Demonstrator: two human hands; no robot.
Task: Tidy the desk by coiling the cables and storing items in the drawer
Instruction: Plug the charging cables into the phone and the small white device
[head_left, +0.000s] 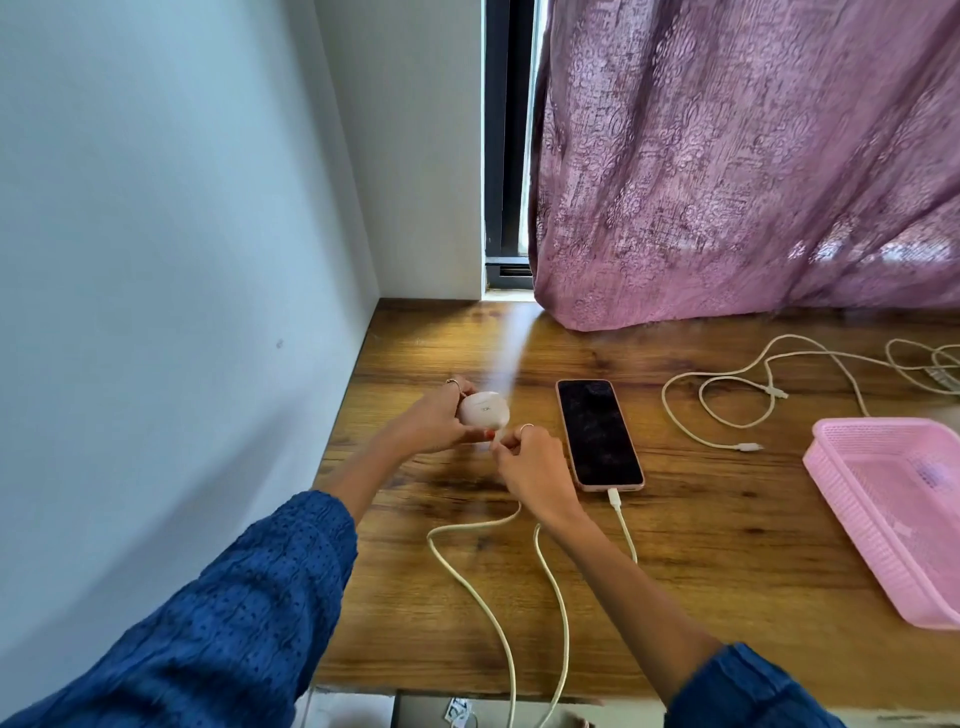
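The left hand (434, 418) grips a white earbud case (483, 410). The right hand (530, 467) pinches a cable (470, 577) plug at the case, the plug hidden by fingers. The far-right cables (769, 387) run out of frame.

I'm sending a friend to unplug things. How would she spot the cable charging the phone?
On the wooden desk, find the dark-screened phone lying flat near the middle. The phone cable is the white one plugged into its near end, running off the front edge, unlike the loose white cables coiled beside the pink basket.
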